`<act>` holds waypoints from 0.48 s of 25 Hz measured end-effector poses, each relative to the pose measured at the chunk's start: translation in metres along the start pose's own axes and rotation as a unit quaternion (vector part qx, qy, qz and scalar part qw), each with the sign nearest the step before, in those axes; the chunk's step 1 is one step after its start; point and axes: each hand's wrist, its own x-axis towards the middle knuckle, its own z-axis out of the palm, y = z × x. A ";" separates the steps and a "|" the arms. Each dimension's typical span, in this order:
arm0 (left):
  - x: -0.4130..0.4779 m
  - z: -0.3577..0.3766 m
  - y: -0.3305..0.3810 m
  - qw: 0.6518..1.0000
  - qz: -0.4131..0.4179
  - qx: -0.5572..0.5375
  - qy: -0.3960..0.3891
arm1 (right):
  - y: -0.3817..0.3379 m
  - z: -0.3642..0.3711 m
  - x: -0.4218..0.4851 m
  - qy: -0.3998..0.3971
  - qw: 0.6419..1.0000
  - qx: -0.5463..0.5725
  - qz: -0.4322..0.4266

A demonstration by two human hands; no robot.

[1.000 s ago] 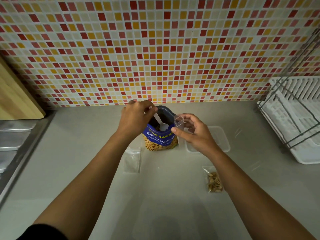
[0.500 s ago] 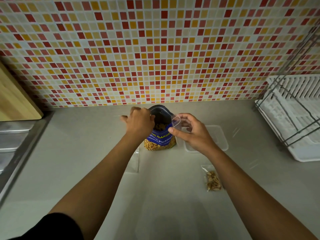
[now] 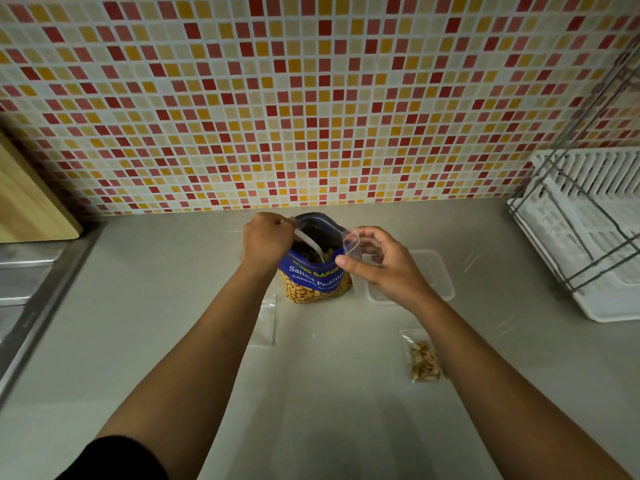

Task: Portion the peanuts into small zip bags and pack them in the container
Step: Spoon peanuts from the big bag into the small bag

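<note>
Now your left hand (image 3: 266, 239) grips the spoon (image 3: 310, 244) dipped in the peanut bag (image 3: 317, 275), while your right hand (image 3: 381, 265) pinches a small zip bag (image 3: 353, 244) beside its mouth, keeping the transfer short; the container (image 3: 440, 271) sits just beyond

The middle is crowded. The peanut bag (image 3: 317, 282) stands upright near the tiled wall (image 3: 311, 98). My left hand (image 3: 266, 239) is at its left with the spoon (image 3: 310, 244) dipped into its mouth, and my right hand (image 3: 381, 265) is at its right, pinching a small zip bag (image 3: 351, 242) at the rim. Just beyond the right hand, the container (image 3: 440, 271) sits in the path toward the dish rack (image 3: 588, 237), which fills the right edge. An empty zip bag (image 3: 268, 320) lies flat, partly hidden by my left forearm, and a filled zip bag (image 3: 424, 358) lies beside the right forearm. I see open surface (image 3: 138, 323) between the forearms and out left to the sink (image 3: 20, 282) and the leaning cutting board (image 3: 31, 202).
</note>
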 end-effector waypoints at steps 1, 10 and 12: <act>0.000 -0.002 0.001 1.000 -0.005 -0.026 0.001 | 0.000 0.000 0.000 -0.001 1.000 -0.001 -0.001; 0.005 -0.013 0.000 0.987 -0.048 -0.152 0.011 | 0.000 -0.001 0.001 0.000 1.000 0.001 0.005; 0.007 -0.015 -0.002 0.984 -0.061 -0.165 0.010 | -0.001 -0.001 0.001 0.005 1.000 0.013 0.008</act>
